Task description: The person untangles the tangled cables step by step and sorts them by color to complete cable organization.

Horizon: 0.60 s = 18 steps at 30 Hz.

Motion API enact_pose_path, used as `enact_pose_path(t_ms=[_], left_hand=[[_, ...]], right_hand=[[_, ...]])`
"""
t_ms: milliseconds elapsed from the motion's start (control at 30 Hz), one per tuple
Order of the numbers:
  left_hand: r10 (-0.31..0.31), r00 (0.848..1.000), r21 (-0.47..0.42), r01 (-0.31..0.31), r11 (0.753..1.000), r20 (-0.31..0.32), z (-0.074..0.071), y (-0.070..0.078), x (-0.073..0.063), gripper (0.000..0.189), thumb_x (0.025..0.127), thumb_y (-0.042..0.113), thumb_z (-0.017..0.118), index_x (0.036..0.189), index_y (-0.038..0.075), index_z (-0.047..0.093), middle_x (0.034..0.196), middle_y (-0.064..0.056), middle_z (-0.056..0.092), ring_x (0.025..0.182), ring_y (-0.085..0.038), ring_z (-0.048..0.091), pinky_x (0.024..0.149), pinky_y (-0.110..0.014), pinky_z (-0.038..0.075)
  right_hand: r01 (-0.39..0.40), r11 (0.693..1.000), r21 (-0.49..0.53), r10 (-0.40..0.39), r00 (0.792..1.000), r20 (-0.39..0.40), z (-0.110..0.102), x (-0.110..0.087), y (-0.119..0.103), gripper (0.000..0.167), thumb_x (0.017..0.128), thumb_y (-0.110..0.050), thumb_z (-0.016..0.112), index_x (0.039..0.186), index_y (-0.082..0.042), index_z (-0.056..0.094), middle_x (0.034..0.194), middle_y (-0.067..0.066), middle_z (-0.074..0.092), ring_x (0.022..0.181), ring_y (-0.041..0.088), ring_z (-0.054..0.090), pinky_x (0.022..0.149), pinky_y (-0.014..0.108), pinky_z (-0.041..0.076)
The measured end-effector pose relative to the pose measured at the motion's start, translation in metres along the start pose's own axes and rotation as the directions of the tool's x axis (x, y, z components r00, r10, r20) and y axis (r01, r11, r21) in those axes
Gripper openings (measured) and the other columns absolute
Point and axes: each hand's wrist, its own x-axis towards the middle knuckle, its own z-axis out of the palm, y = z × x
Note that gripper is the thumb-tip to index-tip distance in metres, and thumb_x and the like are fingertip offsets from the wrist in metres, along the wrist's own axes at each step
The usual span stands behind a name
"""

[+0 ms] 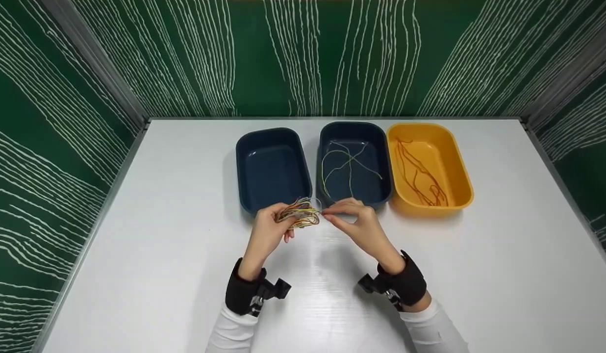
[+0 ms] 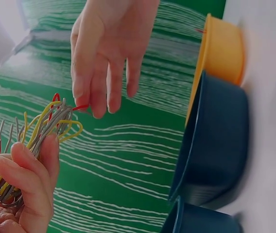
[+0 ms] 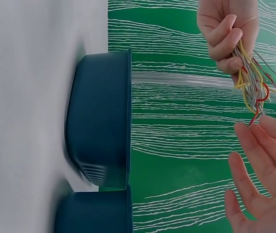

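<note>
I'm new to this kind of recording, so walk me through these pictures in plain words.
There is no robot here: a person works with two bare hands. The wide picture comes from a camera worn on the head, looking down. The other two come from cameras worn on the wrists, one looking at each hand's work, so the scene appears turned sideways.

On the white table stand a dark blue bin on the left, a second blue bin in the middle with yellowish wires, and a yellow bin with orange-red wires.

The left hand holds a mixed-colour wire bundle. The right hand pinches a red wire at the bundle's edge.
</note>
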Motion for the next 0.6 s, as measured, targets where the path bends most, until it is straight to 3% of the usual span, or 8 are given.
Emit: enact_pose_path(t_ms=[133,267,367,467,600], left_hand=[[0.004,1.000,0.001,-0.004,1.000,0.006,0.001,-0.001,0.000,0.010,0.081,-0.006,0.054,0.088,-0.012,0.059,0.057,-0.012,0.055,0.041,-0.008,0.046,0.039,-0.014,0.038],[0.001,1.000,-0.001,0.000,1.000,0.015,0.003,-0.001,0.000,0.011,0.081,-0.006,0.054,0.089,-0.012,0.059,0.057,-0.005,0.053,0.041,-0.008,0.046,0.039,-0.014,0.037],[-0.003,1.000,-0.008,0.003,1.000,0.022,0.005,-0.001,-0.001,0.011,0.081,-0.007,0.053,0.089,-0.013,0.058,0.059,-0.011,0.055,0.041,-0.009,0.046,0.039,-0.014,0.037],[-0.004,1.000,-0.008,0.004,1.000,0.029,0.006,-0.002,-0.001,0.011,0.082,-0.006,0.054,0.089,-0.013,0.058,0.061,-0.016,0.055,0.041,-0.008,0.046,0.039,-0.014,0.037],[-0.010,0.999,-0.005,0.011,1.000,0.037,0.007,-0.003,-0.001,0.012,0.082,-0.006,0.054,0.090,-0.013,0.058,0.058,-0.013,0.055,0.040,-0.007,0.045,0.038,-0.014,0.037]], right_hand=[[0.004,1.000,0.000,-0.004,1.000,-0.009,0.001,-0.001,0.001,0.011,0.072,0.006,0.067,0.083,0.005,0.068,0.080,0.014,0.064,0.082,0.027,0.056,0.081,0.030,0.040],[-0.001,1.000,-0.005,0.001,1.000,-0.013,0.002,-0.002,0.002,0.011,0.071,0.006,0.067,0.083,0.005,0.068,0.080,0.014,0.063,0.081,0.026,0.056,0.080,0.029,0.041],[-0.007,1.000,-0.005,0.007,1.000,-0.016,0.004,-0.003,0.004,0.011,0.071,0.007,0.068,0.082,0.006,0.068,0.080,0.015,0.063,0.081,0.025,0.056,0.079,0.027,0.041],[-0.011,1.000,0.001,0.011,1.000,-0.029,0.006,-0.005,0.011,0.011,0.070,0.007,0.068,0.080,0.006,0.068,0.079,0.014,0.063,0.081,0.023,0.056,0.078,0.025,0.042],[0.002,1.000,0.006,-0.001,0.998,-0.056,0.011,-0.008,0.027,0.011,0.069,0.005,0.070,0.079,0.002,0.069,0.078,0.010,0.063,0.080,0.021,0.056,0.077,0.024,0.042]])
